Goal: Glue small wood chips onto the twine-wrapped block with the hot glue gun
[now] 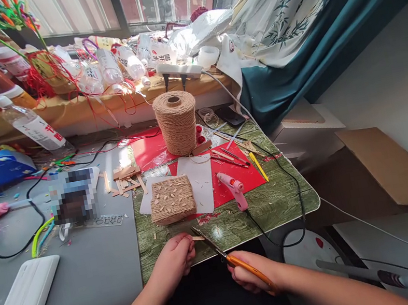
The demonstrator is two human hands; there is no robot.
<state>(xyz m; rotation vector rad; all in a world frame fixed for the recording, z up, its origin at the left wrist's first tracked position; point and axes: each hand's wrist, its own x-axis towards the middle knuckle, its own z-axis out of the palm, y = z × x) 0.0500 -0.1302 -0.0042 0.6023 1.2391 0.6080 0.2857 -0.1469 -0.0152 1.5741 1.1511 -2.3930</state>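
Pinched in my left hand (179,251) is a thin wooden stick (198,238), its pale end poking out to the right. My right hand (254,270) is wrapped round the orange handles of a pair of scissors (221,252). The blades point up and left, close to the stick's end; whether they touch it I cannot tell. Just beyond both hands lies a twine-wrapped block (173,200) with small wood chips scattered over its top. It rests partly on white paper (197,180). A pink glue gun (234,189) stands to the right of the block.
A large twine spool (177,123) stands behind the block. Wooden sticks (125,179) are piled at its left, and a yellow pen (258,166) lies on red paper (226,190). A black cord (301,198) loops over the table's right edge. Bottles crowd the windowsill.
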